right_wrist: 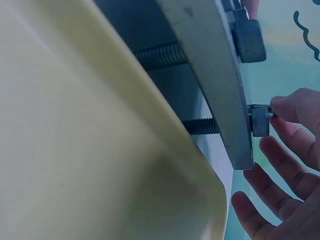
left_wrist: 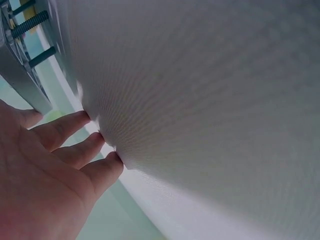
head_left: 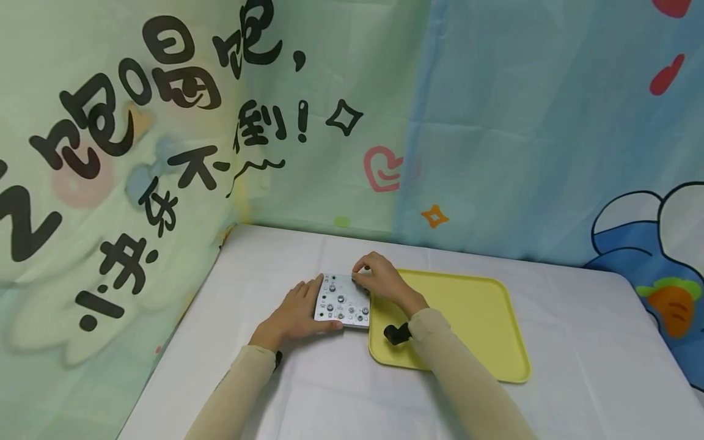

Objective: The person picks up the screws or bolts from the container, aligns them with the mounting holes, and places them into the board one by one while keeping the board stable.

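Observation:
A silver metal plate [head_left: 344, 299] stands on protruding screws, with several bolt heads and holes on its top. My left hand [head_left: 299, 311] lies against its left side, thumb along the near edge. Seen from the left wrist, the fingers of the left hand [left_wrist: 60, 165] are spread and fairly straight, some tips on the white cloth. At the plate's far right corner, my right hand [head_left: 382, 280] pinches a small threaded screw [right_wrist: 260, 106] between thumb and index finger. Its other fingers are loosely bent beside a knurled bolt head [right_wrist: 260, 122].
A yellow tray [head_left: 467, 324] lies right against the plate's right side, under my right forearm. The table has a white cloth [head_left: 330, 391]. Printed fabric [head_left: 330, 201] hangs behind and to the left. A black device [head_left: 397, 333] is strapped at my right wrist.

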`<state>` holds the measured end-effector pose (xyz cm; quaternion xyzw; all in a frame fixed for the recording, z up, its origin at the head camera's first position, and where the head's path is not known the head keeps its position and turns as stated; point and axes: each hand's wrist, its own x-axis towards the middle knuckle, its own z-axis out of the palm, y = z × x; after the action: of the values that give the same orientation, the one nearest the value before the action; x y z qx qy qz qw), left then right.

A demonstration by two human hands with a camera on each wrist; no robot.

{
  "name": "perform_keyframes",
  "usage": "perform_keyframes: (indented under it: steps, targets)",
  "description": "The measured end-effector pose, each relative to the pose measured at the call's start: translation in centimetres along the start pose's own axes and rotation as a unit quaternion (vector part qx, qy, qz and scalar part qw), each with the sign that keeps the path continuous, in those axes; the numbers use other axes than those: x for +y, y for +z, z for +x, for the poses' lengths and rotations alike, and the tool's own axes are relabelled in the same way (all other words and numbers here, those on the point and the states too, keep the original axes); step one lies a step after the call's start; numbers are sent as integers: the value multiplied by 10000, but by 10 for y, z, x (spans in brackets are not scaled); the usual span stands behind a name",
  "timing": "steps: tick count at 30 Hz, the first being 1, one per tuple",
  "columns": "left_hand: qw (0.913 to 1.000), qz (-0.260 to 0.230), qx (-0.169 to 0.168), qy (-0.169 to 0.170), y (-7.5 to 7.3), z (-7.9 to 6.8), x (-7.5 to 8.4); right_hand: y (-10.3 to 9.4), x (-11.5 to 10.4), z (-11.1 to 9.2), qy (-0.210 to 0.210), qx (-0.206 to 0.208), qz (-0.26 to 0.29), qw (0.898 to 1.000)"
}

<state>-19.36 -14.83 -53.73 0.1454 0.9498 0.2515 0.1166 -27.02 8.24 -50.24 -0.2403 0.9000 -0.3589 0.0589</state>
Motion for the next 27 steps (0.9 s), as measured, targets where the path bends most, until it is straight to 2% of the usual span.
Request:
perform_keyframes:
  steps: [17, 27]
  targets:
    - [10000, 32, -3, 16, 1, 0, 4, 3, 10, -7, 68, 79, -37, 9999]
    - [9999, -99, 29, -17, -2, -3, 6, -23, 23, -30, -187, 250, -87, 9995]
